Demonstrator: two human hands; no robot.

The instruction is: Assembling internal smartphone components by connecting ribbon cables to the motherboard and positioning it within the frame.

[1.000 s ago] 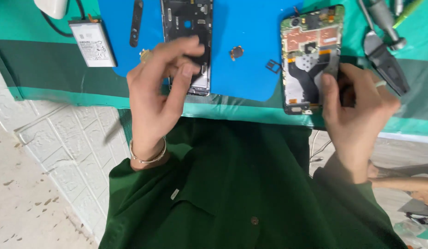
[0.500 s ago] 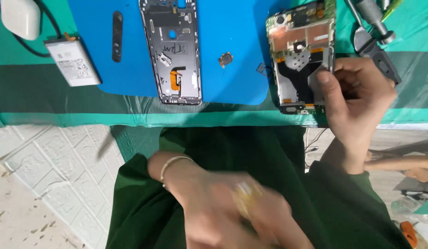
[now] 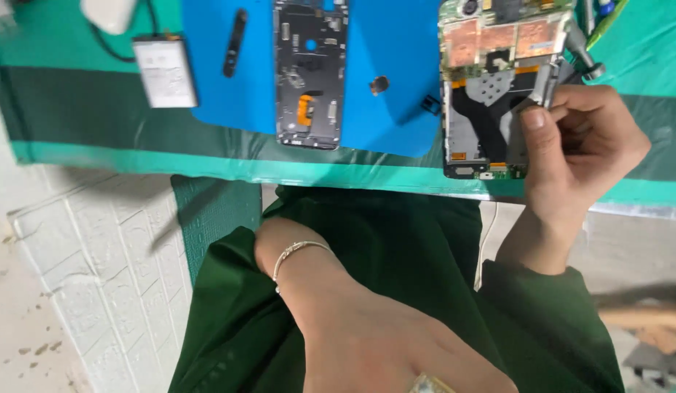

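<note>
On the blue mat [image 3: 396, 65], an opened phone [image 3: 487, 87].

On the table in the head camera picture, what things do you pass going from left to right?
Grey battery → thin black strip → dark phone frame → small dark round part → opened phone with copper shields, held at its edge by the right hand.

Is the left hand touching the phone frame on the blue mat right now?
No. The left hand is down at the lap, well clear of the phone frame lying alone on the blue mat.
</note>
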